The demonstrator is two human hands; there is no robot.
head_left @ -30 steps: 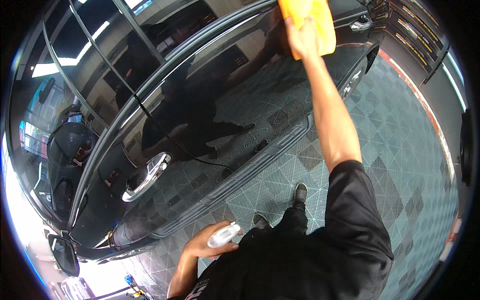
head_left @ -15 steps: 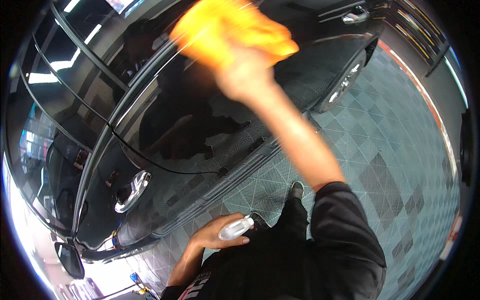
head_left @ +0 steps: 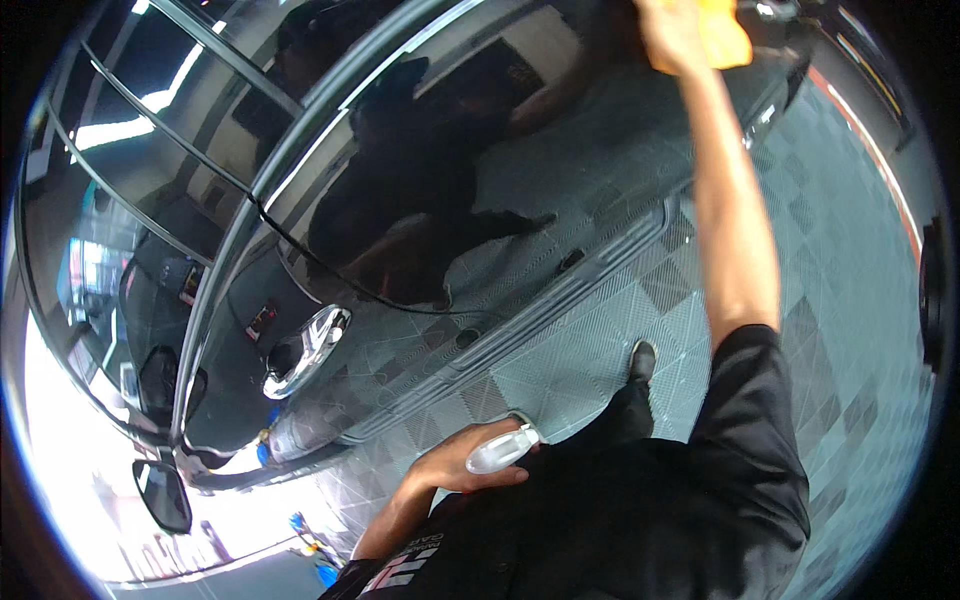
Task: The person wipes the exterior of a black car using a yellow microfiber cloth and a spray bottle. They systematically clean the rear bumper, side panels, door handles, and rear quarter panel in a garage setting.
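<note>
High at the right, my right hand (head_left: 672, 35) is closed on an orange cloth (head_left: 728, 38), which lies against the dark, glossy side of a black car (head_left: 560, 150). The frame's upper edge cuts off part of the cloth and fingers. Low in front of my body, my left hand (head_left: 450, 462) wraps round a spray bottle; its whitish, translucent head (head_left: 500, 450) faces up and its nozzle points to the upper right. My fingers and the head hide the rest of the bottle.
A chrome door handle (head_left: 308, 352) sticks out from the car at left of centre, and a side mirror (head_left: 163, 495) juts out at the lower left. A running board (head_left: 540, 322) runs along the car's lower edge. Grey patterned tiles (head_left: 840, 330) cover the floor.
My right hand has swept the orange cloth to the right along the car. My view and body have shifted right, and the left hand still holds the spray bottle.
</note>
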